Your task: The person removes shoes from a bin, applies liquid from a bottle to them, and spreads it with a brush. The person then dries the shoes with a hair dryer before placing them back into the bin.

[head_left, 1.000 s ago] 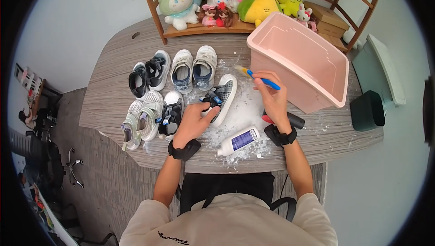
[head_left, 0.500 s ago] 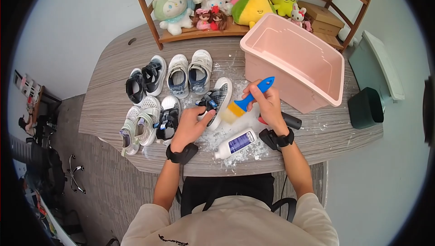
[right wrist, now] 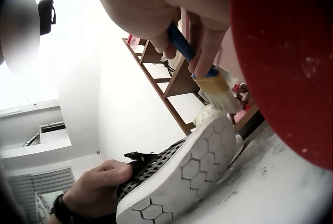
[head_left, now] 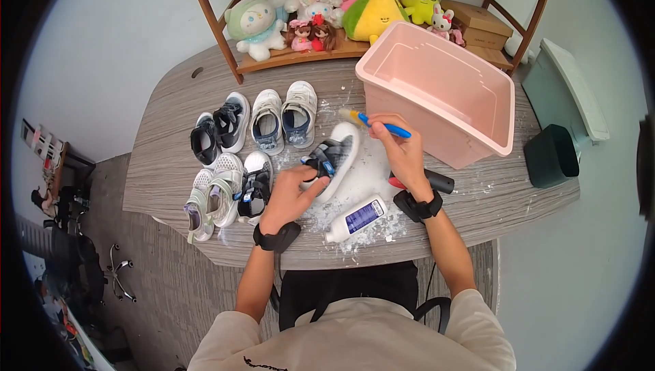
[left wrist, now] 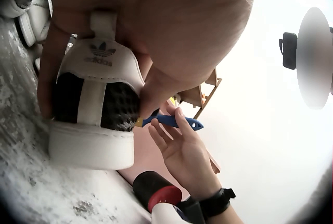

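My left hand (head_left: 290, 197) grips the heel end of a dark mesh sneaker (head_left: 345, 154) with a white sole and toe. The right wrist view shows the shoe tilted, with the hexagon pattern of its sole (right wrist: 200, 161) turned to that camera. Between the fingers and thumb of my right hand (head_left: 404, 156) is a blue-handled paintbrush (head_left: 392, 128), its pale bristles (right wrist: 222, 99) close by the toe. A white bottle (head_left: 358, 219) with a purple label lies in front of the shoe. Beside my right wrist lies a dark cylinder (head_left: 440, 181) with a red end.
Several other small shoes (head_left: 265, 122) stand in two rows on the left. A pink bin (head_left: 437, 108) occupies the back right, with a dark green container (head_left: 551, 156) beyond it. White residue (head_left: 365, 180) covers the table around the sneaker. Plush toys (head_left: 263, 30) fill a wooden shelf behind.
The brush went from the toe down to the sole's side with its handle raised, then back up to the toe, lying flatter. My left hand has kept its grip on the sneaker.
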A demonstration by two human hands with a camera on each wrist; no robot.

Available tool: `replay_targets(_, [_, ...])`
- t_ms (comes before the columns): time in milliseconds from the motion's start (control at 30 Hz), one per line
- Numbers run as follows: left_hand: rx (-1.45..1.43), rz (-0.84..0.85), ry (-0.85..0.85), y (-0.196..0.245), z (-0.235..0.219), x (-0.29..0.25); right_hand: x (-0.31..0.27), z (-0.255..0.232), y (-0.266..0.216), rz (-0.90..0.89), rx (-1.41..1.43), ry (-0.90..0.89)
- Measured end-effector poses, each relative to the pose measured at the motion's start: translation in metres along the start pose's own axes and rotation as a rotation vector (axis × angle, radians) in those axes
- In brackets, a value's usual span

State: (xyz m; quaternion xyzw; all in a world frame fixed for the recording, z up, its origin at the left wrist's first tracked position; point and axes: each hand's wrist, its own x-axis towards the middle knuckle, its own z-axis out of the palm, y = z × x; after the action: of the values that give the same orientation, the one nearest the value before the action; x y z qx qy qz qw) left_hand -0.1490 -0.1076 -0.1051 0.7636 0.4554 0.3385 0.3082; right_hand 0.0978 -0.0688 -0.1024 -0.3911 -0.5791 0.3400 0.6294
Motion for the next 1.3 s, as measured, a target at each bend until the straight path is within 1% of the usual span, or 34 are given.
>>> replay_targets(33, [-0.019, 0.083, 0.004, 0.001, 0.001, 0.000, -0.001, 0.000, 0.000, 0.010, -0.031, -0.028])
replay_targets(67, [-0.020, 0.085, 0.000, 0.001, 0.003, 0.000, -0.002, 0.000, 0.000, 0.011, -0.032, -0.023])
replay_targets(133, [0.035, 0.175, 0.006, 0.000, 0.006, 0.001, -0.002, -0.001, -0.005, 0.014, -0.138, -0.062])
replay_targets(267, [0.061, 0.189, -0.036, -0.003, 0.005, 0.002, -0.001, -0.004, -0.007, 0.022, -0.209, -0.099])
replay_targets(333, [0.202, 0.251, -0.036, -0.001, 0.005, -0.001, -0.004, -0.003, -0.009, -0.005, -0.213, -0.091])
replay_targets(367, [0.198, 0.248, -0.039, 0.001, 0.006, -0.002, -0.007, -0.002, -0.007, 0.000, -0.214, -0.091])
replay_targets(433, [0.298, 0.269, 0.003, 0.004, 0.005, -0.001, -0.010, 0.000, -0.003, 0.025, -0.129, -0.074])
replay_targets(567, [0.282, 0.219, -0.018, -0.001, 0.004, -0.003, -0.009, 0.003, -0.008, 0.012, -0.132, -0.104])
replay_targets(633, [0.345, 0.202, 0.000, 0.001, 0.005, -0.002, -0.009, 0.001, -0.008, 0.021, -0.122, -0.059])
replay_targets(767, [0.362, 0.189, 0.042, -0.001, 0.006, -0.003, -0.008, -0.001, -0.003, 0.032, -0.114, -0.021])
replay_targets(867, [0.337, 0.184, 0.060, 0.002, 0.003, -0.001, -0.007, -0.002, -0.004, 0.019, -0.093, 0.015])
replay_targets(933, [0.188, 0.167, 0.043, 0.001, 0.003, 0.001, -0.007, -0.004, -0.004, 0.040, -0.102, 0.022])
replay_targets(967, [0.187, 0.168, 0.044, 0.001, 0.003, 0.002, -0.007, -0.005, -0.004, 0.039, -0.102, 0.022])
replay_targets(1033, [0.245, 0.205, 0.068, 0.003, 0.003, 0.002, -0.006, -0.005, -0.004, 0.022, -0.041, 0.117])
replay_targets(1167, [0.234, 0.181, 0.057, 0.001, 0.004, 0.000, -0.010, -0.004, -0.010, 0.077, -0.038, 0.118])
replay_targets(1233, [0.248, 0.191, 0.066, 0.002, 0.003, 0.000, -0.011, -0.001, -0.013, 0.087, -0.139, 0.060])
replay_targets(1300, [0.227, 0.177, 0.057, 0.001, 0.002, 0.000, -0.010, 0.000, -0.015, 0.108, -0.148, 0.065])
